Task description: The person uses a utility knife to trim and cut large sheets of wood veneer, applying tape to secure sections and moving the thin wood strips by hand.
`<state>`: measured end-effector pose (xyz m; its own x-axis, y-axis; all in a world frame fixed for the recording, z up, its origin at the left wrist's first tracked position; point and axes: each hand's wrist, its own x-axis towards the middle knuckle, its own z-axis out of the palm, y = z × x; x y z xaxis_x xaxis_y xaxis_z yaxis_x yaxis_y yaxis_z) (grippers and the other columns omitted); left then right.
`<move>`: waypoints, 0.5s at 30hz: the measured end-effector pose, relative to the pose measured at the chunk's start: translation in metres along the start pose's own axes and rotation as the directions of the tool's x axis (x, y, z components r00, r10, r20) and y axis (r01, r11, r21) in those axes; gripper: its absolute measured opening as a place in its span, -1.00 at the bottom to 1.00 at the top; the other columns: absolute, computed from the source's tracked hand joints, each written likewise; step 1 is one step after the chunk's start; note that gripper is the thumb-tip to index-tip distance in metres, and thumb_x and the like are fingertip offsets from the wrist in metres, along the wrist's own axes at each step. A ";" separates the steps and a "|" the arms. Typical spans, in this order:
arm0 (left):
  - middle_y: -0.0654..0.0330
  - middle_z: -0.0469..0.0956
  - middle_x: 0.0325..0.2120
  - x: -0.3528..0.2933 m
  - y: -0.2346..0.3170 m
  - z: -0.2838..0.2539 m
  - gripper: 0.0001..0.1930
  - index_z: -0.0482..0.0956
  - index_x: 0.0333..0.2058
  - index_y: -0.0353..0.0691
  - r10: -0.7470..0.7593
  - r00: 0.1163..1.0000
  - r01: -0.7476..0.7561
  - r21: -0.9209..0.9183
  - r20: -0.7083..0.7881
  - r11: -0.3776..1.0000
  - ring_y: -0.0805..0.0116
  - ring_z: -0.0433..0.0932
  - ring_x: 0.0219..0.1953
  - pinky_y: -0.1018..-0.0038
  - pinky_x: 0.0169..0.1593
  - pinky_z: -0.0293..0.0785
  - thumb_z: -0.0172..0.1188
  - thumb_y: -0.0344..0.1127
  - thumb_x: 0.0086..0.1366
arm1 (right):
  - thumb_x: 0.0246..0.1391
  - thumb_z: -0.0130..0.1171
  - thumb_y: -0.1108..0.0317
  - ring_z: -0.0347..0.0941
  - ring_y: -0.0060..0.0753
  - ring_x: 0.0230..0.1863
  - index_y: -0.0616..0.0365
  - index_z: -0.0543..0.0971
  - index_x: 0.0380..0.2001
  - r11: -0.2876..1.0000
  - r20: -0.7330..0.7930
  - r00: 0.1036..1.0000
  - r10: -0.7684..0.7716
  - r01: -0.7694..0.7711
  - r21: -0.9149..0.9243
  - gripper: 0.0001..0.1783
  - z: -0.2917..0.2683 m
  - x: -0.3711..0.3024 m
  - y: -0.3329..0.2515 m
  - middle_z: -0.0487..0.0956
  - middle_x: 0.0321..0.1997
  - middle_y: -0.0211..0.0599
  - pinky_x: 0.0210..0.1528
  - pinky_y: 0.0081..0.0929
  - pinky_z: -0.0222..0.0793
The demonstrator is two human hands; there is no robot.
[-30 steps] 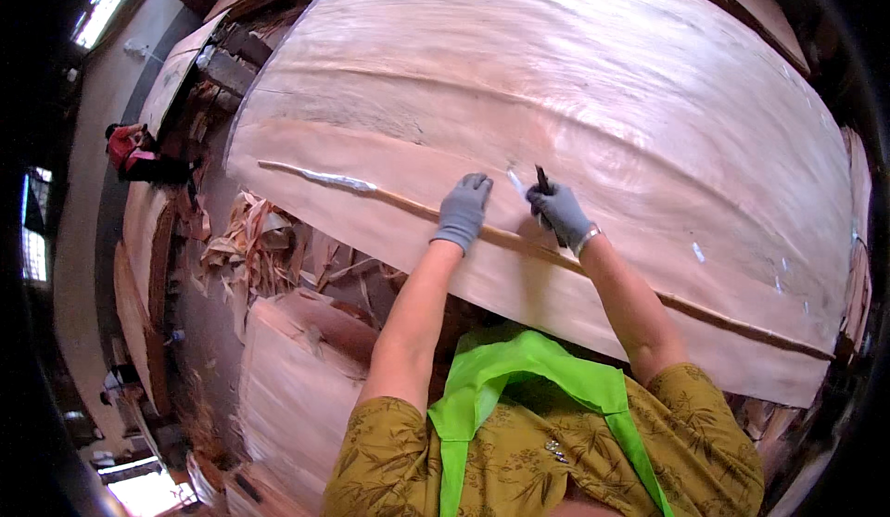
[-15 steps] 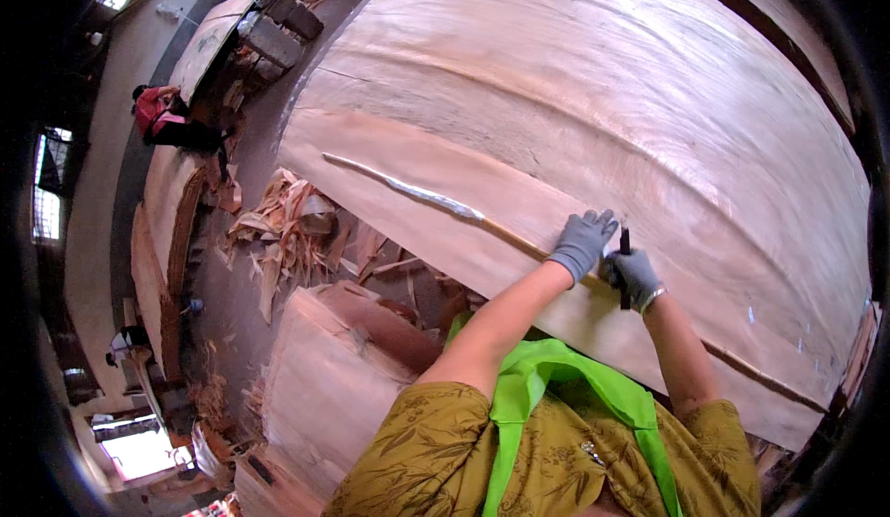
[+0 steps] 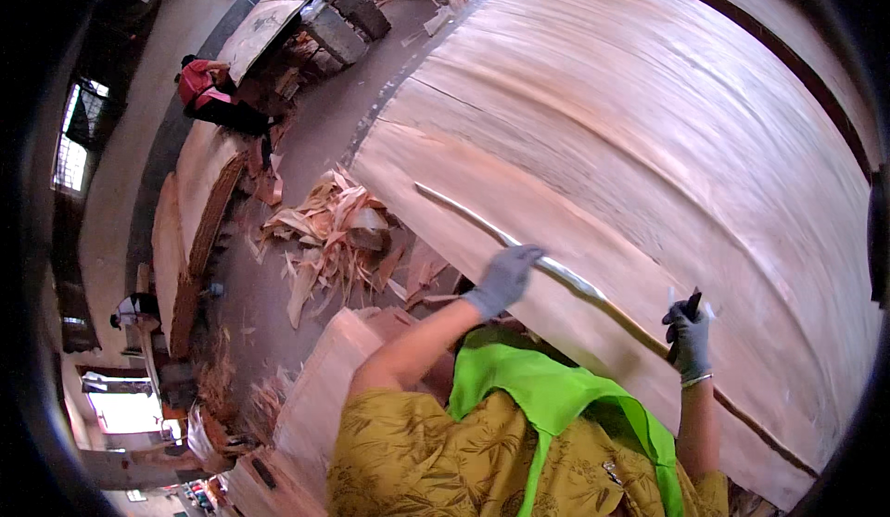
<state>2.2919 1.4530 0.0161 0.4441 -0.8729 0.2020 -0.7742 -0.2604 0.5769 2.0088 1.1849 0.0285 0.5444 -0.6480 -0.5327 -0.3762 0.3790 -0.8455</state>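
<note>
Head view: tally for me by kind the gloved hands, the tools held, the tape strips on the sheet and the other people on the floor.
Gloved hands: 2, left hand and right hand
Dark tool in the right hand: 1
Tape strip on the veneer sheet: 1
Other people: 2, one and another
Total: 6

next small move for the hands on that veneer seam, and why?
Probably slide the left hand along the pale tape strip toward the right hand, pressing it down. The left hand rests flat on the strip over the seam in the veneer sheet. The right hand grips a dark tool near where the strip gives way to bare seam.
</note>
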 end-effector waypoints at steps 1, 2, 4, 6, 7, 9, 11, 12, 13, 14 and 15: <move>0.00 0.45 -0.06 -0.019 -0.053 -0.024 -0.61 0.45 -0.05 -0.24 -0.045 0.999 0.043 0.089 0.021 0.995 -0.02 0.44 -0.05 0.20 0.04 0.38 0.00 -0.49 0.08 | 0.09 0.08 0.43 0.31 -0.57 -0.75 0.22 0.48 -0.42 1.000 0.020 1.000 0.004 -0.003 -0.018 -0.92 0.034 0.002 -0.004 0.51 -0.60 -0.28 -0.72 -0.60 0.21; 0.02 0.44 -0.06 -0.037 -0.104 -0.051 -0.63 0.45 -0.06 -0.22 -0.031 0.997 0.039 0.116 -0.067 0.993 0.00 0.42 -0.04 0.18 0.04 0.35 -0.04 -0.45 0.11 | 0.05 0.08 0.45 0.33 -0.56 -0.73 0.22 0.49 -0.47 0.998 0.027 0.999 -0.019 0.021 -0.053 -0.92 0.070 0.008 -0.002 0.52 -0.60 -0.26 -0.71 -0.60 0.23; 0.04 0.45 -0.10 -0.044 -0.157 -0.114 -0.66 0.45 -0.08 -0.21 -0.191 0.980 0.196 0.295 -0.047 0.935 0.02 0.40 -0.04 0.15 0.03 0.32 -0.04 -0.40 0.13 | 0.04 0.07 0.45 0.37 -0.55 -0.70 0.27 0.50 -0.49 0.997 0.056 0.998 -0.014 0.018 -0.070 -0.89 0.148 0.014 -0.020 0.52 -0.61 -0.27 -0.69 -0.62 0.25; 0.05 0.45 -0.11 -0.046 -0.237 -0.152 -0.67 0.45 -0.09 -0.19 -0.110 0.994 0.111 0.357 -0.024 0.928 0.04 0.39 -0.03 0.15 0.02 0.31 -0.03 -0.38 0.13 | 0.06 0.10 0.41 0.34 -0.59 -0.71 0.24 0.51 -0.49 0.996 0.110 0.994 0.001 0.009 -0.089 -0.88 0.233 0.031 -0.032 0.50 -0.63 -0.33 -0.69 -0.63 0.22; 0.05 0.45 -0.12 -0.054 -0.273 -0.157 -0.67 0.45 -0.09 -0.18 -0.084 0.996 0.079 0.367 -0.001 0.927 0.05 0.39 -0.03 0.15 0.02 0.31 -0.03 -0.38 0.12 | 0.08 0.12 0.38 0.30 -0.63 -0.74 0.21 0.51 -0.49 0.989 0.132 0.991 0.019 0.000 -0.148 -0.87 0.278 0.038 -0.039 0.48 -0.65 -0.38 -0.70 -0.64 0.19; 0.06 0.45 -0.10 -0.045 -0.328 -0.169 -0.65 0.44 -0.07 -0.15 -0.050 0.999 0.053 0.389 -0.017 0.920 0.06 0.39 -0.02 0.16 0.01 0.30 -0.02 -0.36 0.13 | 0.08 0.12 0.35 0.32 -0.64 -0.71 0.21 0.52 -0.45 0.987 0.173 0.983 0.064 -0.037 -0.156 -0.86 0.361 0.057 -0.052 0.49 -0.63 -0.39 -0.67 -0.65 0.21; 0.09 0.44 -0.06 -0.025 -0.366 -0.183 -0.64 0.44 -0.04 -0.11 -0.090 0.995 0.100 0.406 -0.044 0.908 0.08 0.39 -0.01 0.19 0.04 0.29 -0.04 -0.35 0.15 | 0.10 0.11 0.34 0.33 -0.64 -0.69 0.21 0.52 -0.42 0.990 0.267 0.962 0.062 -0.025 -0.140 -0.85 0.435 0.082 -0.062 0.51 -0.60 -0.39 -0.66 -0.64 0.23; 0.08 0.42 -0.02 -0.015 -0.385 -0.187 -0.62 0.42 0.00 -0.13 -0.084 0.994 0.108 0.427 -0.076 0.898 0.06 0.38 0.01 0.20 0.07 0.27 -0.05 -0.34 0.17 | 0.10 0.11 0.33 0.33 -0.63 -0.69 0.22 0.52 -0.40 0.986 0.289 0.957 0.031 0.018 -0.166 -0.84 0.470 0.103 -0.061 0.51 -0.59 -0.38 -0.66 -0.63 0.24; 0.08 0.42 -0.02 -0.005 -0.405 -0.193 -0.62 0.42 0.00 -0.13 -0.064 0.992 0.102 0.422 -0.105 0.901 0.07 0.38 0.02 0.19 0.07 0.27 -0.05 -0.33 0.17 | 0.10 0.11 0.32 0.33 -0.63 -0.69 0.22 0.52 -0.38 0.979 0.314 0.949 0.004 0.060 -0.194 -0.83 0.505 0.121 -0.063 0.52 -0.58 -0.37 -0.66 -0.62 0.24; 0.08 0.42 -0.01 0.004 -0.422 -0.198 -0.62 0.42 0.00 -0.14 -0.049 0.989 0.102 0.418 -0.137 0.903 0.07 0.37 0.02 0.19 0.08 0.27 -0.06 -0.33 0.17 | 0.10 0.11 0.30 0.33 -0.62 -0.69 0.23 0.52 -0.38 0.986 0.322 0.946 0.021 0.032 -0.161 -0.82 0.539 0.131 -0.074 0.53 -0.58 -0.36 -0.65 -0.61 0.25; 0.08 0.41 -0.01 0.014 -0.437 -0.202 -0.62 0.42 -0.01 -0.14 -0.029 0.985 0.098 0.413 -0.171 0.905 0.07 0.37 0.03 0.19 0.08 0.26 -0.06 -0.33 0.16 | 0.10 0.12 0.29 0.33 -0.62 -0.69 0.23 0.52 -0.37 0.992 0.326 0.945 0.034 0.007 -0.126 -0.80 0.572 0.142 -0.086 0.53 -0.57 -0.36 -0.65 -0.61 0.25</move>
<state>2.7276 1.6380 -0.0737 0.5369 -0.7817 0.3174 -0.8435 -0.4919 0.2156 2.5477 1.4379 0.0042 0.7457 -0.3837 -0.5446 -0.4637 0.2880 -0.8379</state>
